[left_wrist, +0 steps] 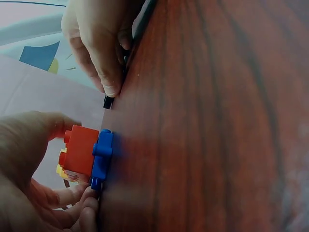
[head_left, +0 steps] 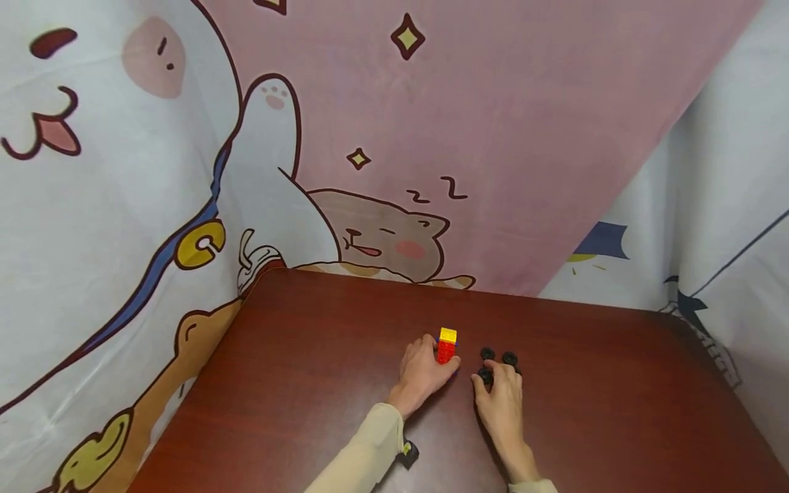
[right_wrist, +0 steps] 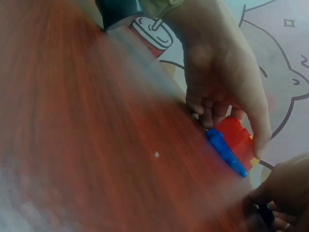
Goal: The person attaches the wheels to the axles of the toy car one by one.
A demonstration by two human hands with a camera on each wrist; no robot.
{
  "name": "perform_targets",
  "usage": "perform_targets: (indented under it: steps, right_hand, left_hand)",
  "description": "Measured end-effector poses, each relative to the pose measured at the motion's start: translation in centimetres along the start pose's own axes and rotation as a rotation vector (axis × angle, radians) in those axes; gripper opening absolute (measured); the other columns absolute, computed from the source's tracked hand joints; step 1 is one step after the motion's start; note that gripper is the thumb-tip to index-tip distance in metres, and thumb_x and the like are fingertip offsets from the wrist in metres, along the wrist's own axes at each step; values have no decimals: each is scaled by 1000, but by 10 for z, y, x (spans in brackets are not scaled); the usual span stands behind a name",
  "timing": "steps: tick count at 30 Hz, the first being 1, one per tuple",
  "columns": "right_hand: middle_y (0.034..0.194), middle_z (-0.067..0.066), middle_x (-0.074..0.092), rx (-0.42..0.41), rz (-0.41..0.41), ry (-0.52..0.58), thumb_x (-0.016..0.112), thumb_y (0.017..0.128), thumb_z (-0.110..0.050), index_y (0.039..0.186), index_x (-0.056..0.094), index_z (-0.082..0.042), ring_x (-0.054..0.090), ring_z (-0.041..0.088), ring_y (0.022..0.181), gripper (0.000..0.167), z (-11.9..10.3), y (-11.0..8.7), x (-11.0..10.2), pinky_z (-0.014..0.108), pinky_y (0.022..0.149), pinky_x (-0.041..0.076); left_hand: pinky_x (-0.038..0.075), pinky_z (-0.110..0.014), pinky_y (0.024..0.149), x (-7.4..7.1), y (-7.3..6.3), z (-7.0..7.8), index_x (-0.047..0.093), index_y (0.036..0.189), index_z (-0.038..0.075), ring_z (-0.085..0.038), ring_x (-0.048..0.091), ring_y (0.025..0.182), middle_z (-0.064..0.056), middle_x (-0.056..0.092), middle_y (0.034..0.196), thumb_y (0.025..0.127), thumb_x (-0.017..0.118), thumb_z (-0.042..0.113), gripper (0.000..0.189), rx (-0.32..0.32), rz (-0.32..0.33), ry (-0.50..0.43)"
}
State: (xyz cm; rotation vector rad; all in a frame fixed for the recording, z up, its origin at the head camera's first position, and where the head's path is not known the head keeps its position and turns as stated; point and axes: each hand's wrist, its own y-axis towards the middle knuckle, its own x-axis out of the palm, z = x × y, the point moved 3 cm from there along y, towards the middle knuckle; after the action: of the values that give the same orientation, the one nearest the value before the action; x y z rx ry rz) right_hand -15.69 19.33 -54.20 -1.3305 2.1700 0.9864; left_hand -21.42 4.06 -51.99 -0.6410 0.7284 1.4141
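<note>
My left hand point(head_left: 422, 371) grips a small toy car of building bricks, thumb on one side and fingers on the other. Its red brick point(head_left: 446, 353) carries a yellow brick point(head_left: 448, 335) and sits on a blue base point(left_wrist: 102, 157) with short pegs, low at the tabletop. To its right, my right hand point(head_left: 502, 404) pinches a black wheel point(head_left: 485, 376) between thumb and fingers. Two more black wheels lie just beyond the fingertips, a nearer-left wheel point(head_left: 487, 353) and a right-hand wheel point(head_left: 509, 358). Another dark piece is partly hidden behind the right fingers.
Both hands work over a dark reddish-brown wooden table point(head_left: 308, 356). A printed cloth point(head_left: 524, 137) with cartoon animals hangs along its back and left edges. A small black device point(head_left: 407, 454) is at the left wrist, by the cream sleeve point(head_left: 364, 448).
</note>
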Motion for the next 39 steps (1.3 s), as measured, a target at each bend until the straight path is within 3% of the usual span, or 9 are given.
perform_targets:
  steps: [6,11,17,22,26,32,37,39]
  right_hand:
    - [106,24,62,-7,19,26,77,83,-4,109,68,9,52,39,101,31,0,-2,0,49,84,41]
    - [103,20,64,34,35,53,79,83,-7,108,70,5,55,31,93,29,0,-4,-3,40,77,41]
    - [104,18,65,50,37,103,79,84,-12,109,71,1,60,28,89,29,-2,-1,-9,30,72,46]
    - [102,16,64,9,57,126,80,84,-13,108,71,1,58,27,88,29,-7,7,-15,26,72,42]
    - [100,14,63,-23,79,167,80,84,-14,107,72,0,57,24,85,27,-14,15,-18,17,71,40]
    - [98,14,63,-89,121,230,81,82,-10,105,72,0,57,23,79,26,-28,24,-32,8,67,40]
    - [99,13,62,-144,131,288,80,82,-6,107,71,0,55,23,77,27,-43,33,-48,10,67,42]
    - [101,12,62,-168,137,303,80,82,-5,108,71,-1,54,15,76,28,-51,37,-55,10,66,43]
  left_hand:
    - [49,-37,77,0,-2,-1,60,105,9,-23,55,86,-3,57,87,83,70,52,49,1,-9,24]
    - [50,-36,77,0,-2,-4,64,101,7,-22,57,82,-3,62,87,88,61,41,37,-24,16,-51]
    - [49,-31,70,-3,-2,-7,69,100,9,-14,60,77,0,66,87,91,61,38,31,-42,57,-254]
    - [45,-24,67,-3,-1,-5,70,101,8,-8,54,72,2,64,82,91,65,37,31,-68,26,-505]
    - [44,-22,64,-2,-1,1,70,104,8,-7,52,69,2,61,82,93,64,37,31,-95,-31,-674]
    - [45,-24,53,-5,1,16,66,105,6,-9,49,58,3,57,78,94,62,36,32,-101,-109,-844]
    - [46,-23,55,-16,4,33,65,110,5,-10,51,62,1,58,82,95,61,34,33,-61,-131,-930]
    - [48,-24,56,-23,6,40,64,112,4,-10,52,64,-2,59,84,96,60,34,34,-45,-138,-952]
